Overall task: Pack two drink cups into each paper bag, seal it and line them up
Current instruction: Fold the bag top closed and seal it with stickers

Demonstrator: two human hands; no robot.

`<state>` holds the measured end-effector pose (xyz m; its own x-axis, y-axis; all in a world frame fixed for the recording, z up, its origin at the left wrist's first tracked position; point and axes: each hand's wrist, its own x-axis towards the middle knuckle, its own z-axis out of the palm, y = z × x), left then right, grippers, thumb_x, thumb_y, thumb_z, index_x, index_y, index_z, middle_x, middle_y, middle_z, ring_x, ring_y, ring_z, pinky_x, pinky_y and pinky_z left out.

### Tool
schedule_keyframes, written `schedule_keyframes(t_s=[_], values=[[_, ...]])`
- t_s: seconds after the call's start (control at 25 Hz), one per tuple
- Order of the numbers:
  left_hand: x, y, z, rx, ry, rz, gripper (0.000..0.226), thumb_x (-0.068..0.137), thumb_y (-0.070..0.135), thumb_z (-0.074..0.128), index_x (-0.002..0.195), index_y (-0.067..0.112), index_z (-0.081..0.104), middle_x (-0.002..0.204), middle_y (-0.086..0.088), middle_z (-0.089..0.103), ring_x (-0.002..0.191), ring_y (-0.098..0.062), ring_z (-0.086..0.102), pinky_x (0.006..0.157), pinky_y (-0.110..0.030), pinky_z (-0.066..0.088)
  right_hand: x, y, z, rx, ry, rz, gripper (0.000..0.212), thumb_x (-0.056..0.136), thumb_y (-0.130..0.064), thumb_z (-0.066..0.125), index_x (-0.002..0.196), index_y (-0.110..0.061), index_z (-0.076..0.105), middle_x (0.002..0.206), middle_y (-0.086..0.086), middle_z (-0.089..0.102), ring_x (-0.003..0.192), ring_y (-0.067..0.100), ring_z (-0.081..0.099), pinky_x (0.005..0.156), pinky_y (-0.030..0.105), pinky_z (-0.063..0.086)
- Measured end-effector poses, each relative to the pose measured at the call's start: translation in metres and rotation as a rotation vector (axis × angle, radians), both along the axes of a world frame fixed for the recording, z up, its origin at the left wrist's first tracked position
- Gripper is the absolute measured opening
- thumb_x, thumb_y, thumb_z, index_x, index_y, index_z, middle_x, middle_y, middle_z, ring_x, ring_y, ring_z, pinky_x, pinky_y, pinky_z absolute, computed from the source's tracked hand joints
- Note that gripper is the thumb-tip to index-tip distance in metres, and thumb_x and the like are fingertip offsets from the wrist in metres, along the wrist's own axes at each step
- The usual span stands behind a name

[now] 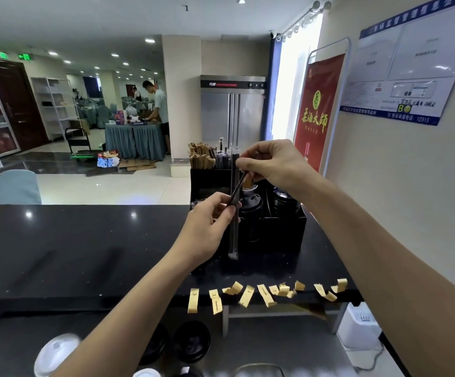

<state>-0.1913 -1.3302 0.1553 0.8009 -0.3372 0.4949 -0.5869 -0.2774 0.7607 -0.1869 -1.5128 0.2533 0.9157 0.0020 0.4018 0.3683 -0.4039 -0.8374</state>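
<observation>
Both hands are raised over the black counter [71, 240] in front of a black organiser [280, 229]. My left hand [210, 224] grips a long clear-wrapped straw [234, 240] that stands upright. My right hand [269, 161] pinches the top end of a second dark straw [237, 187], which slants down to my left fingers. Black-lidded drink cups [192, 341] stand on the lower shelf at the bottom, next to a white-lidded cup [56, 352]. No paper bag is in view.
Several gold sticker strips [246, 295] hang along the counter's front edge. The organiser holds brown wrapped sticks [200, 157], straws and stacked black lids [283, 200]. A white box [359, 325] sits at the lower right. A wall stands close on the right; a person works far behind.
</observation>
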Motion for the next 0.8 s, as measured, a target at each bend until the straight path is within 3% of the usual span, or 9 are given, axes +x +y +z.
schedule_keyframes(t_s=[0.16, 0.36, 0.52, 0.64, 0.8], values=[[-0.010, -0.002, -0.004, 0.015, 0.028, 0.011, 0.012, 0.103, 0.020, 0.054, 0.104, 0.026, 0.064, 0.087, 0.004, 0.072, 0.082, -0.011, 0.068, 0.079, -0.043, 0.059, -0.013, 0.002, -0.007, 0.039, 0.035, 0.009, 0.016, 0.085, -0.013, 0.082, 0.095, -0.003, 0.074, 0.069, 0.004, 0.070, 0.064, 0.013, 0.068, 0.084, 0.048, 0.061], [-0.020, -0.004, -0.013, 0.011, 0.111, 0.006, 0.016, 0.106, 0.020, 0.046, 0.106, 0.025, 0.062, 0.085, 0.002, 0.069, 0.081, -0.015, 0.068, 0.077, -0.046, 0.060, -0.026, 0.002, -0.020, 0.058, 0.106, 0.065, 0.026, 0.083, -0.009, 0.082, 0.107, -0.004, 0.073, 0.088, 0.011, 0.075, 0.076, 0.016, 0.071, 0.078, 0.034, 0.062], [-0.030, -0.006, -0.022, -0.027, 0.154, -0.030, 0.022, 0.109, 0.019, 0.035, 0.107, 0.023, 0.056, 0.081, -0.001, 0.059, 0.069, -0.019, 0.062, 0.069, -0.046, 0.058, -0.031, 0.003, -0.043, 0.234, 0.206, 0.131, 0.038, 0.086, -0.001, 0.076, 0.122, 0.001, 0.065, 0.100, 0.015, 0.073, 0.082, 0.019, 0.071, 0.080, 0.033, 0.060], [-0.036, -0.009, -0.029, -0.047, 0.196, -0.033, 0.021, 0.109, 0.020, 0.031, 0.106, 0.020, 0.053, 0.078, -0.002, 0.052, 0.060, -0.017, 0.055, 0.059, -0.038, 0.054, -0.036, 0.010, -0.066, 0.270, 0.216, 0.121, 0.025, 0.093, -0.005, 0.070, 0.117, -0.001, 0.069, 0.095, 0.014, 0.071, 0.076, 0.016, 0.069, 0.077, 0.030, 0.061], [-0.044, -0.009, -0.039, -0.050, 0.297, -0.048, 0.021, 0.109, 0.022, 0.030, 0.105, 0.010, 0.047, 0.079, -0.010, 0.050, 0.057, -0.024, 0.045, 0.053, -0.042, 0.044, -0.046, 0.020, -0.090, 0.305, 0.169, 0.090, 0.017, 0.100, -0.011, 0.062, 0.107, -0.001, 0.073, 0.089, 0.016, 0.067, 0.068, 0.014, 0.065, 0.073, 0.031, 0.060]])
